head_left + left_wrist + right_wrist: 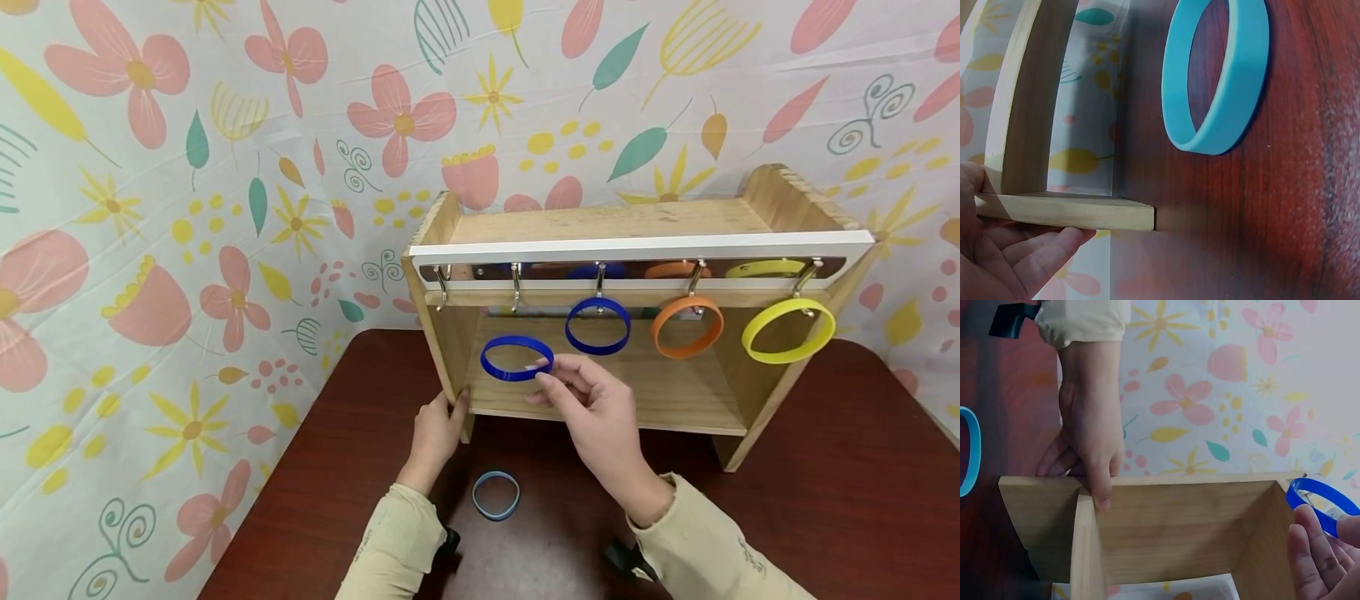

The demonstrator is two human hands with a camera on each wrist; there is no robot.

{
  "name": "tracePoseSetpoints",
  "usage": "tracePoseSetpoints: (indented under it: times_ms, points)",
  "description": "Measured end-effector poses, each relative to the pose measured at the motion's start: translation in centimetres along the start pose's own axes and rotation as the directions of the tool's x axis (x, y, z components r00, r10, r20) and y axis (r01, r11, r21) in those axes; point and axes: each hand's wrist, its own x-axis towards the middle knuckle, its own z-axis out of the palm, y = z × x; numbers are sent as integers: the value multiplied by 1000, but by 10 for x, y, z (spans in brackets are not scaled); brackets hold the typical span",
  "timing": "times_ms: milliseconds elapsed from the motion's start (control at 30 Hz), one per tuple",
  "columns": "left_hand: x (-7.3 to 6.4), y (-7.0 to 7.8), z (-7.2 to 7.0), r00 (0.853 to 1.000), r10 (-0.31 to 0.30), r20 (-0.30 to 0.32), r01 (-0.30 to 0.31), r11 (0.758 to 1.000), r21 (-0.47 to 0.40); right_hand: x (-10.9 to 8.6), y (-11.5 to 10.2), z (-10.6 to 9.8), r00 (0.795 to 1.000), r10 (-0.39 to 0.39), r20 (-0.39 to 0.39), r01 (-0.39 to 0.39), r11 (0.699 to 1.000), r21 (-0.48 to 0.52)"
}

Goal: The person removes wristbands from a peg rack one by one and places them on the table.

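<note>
My right hand (600, 417) pinches a blue silicone wristband (498, 374) between thumb and fingers, in front of the rack and below its left hooks. The same wristband (1317, 485) shows at the right edge of the right wrist view. My left hand (437, 433) grips the lower left side panel of the wooden rack (442, 346), thumb on the inner side and fingers outside. Another blue wristband (597, 351), an orange wristband (660, 337) and a yellow wristband (787, 358) hang from hooks. The two leftmost hooks (515, 287) hold nothing.
A light blue wristband (1241, 87) lies on the dark red-brown table (322, 467), in front of the rack near my left forearm. Behind the rack hangs a floral-patterned cloth (300, 167). The hooks sit on a metal strip along the rack's white front rail (645, 250).
</note>
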Motion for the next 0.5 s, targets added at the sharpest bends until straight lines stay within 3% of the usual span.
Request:
tracePoseSetpoints:
  times_ms: [233, 500]
  points:
    - [0, 1, -1, 1000, -22, 17, 23, 1000, -10, -9, 4, -4, 998, 47, 28, -48, 998, 32]
    - [1, 0, 0, 1000, -23, 12, 23, 1000, -6, -18, 11, -11, 995, 90, 49, -89, 996, -14]
